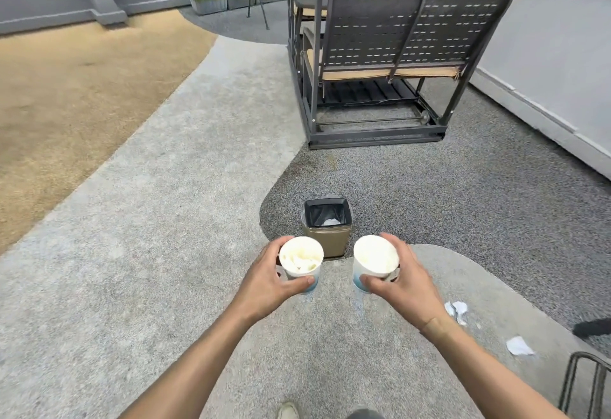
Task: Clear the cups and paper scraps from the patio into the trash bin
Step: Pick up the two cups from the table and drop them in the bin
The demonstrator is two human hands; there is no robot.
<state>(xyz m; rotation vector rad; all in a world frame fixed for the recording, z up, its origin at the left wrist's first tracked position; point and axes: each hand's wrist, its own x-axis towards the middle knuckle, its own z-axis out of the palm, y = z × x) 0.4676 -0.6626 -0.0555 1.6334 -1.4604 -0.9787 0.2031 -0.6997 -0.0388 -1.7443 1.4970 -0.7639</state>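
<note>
Both hands are holding paper cups out ahead at about the same height, near each other but not touching. The left hand [267, 281] is wrapping its fingers round the left cup [301, 263], thumb lying across the near wall; white crumpled scraps are showing inside it. The right hand [401, 283] is gripping the right cup [375, 261] the same way, thumb on the near side, fingers curling over the far rim; its inside is reading bright and plain.

The trash bin [327, 231] is standing on the ground just beyond the two cups, mouth open, black liner in place, a white scrap lying at the bottom. It is sitting at the curved edge where pale paving is meeting dark gravel.

Paper scraps [458, 311] are lying on the pale paving to the right, with another piece [519, 346] further right, near a dark metal frame [591, 382] at the lower right corner.

Open paving is running wide to the left. A slatted metal bench [396, 41] is standing well beyond the bin, against the right-hand wall.
</note>
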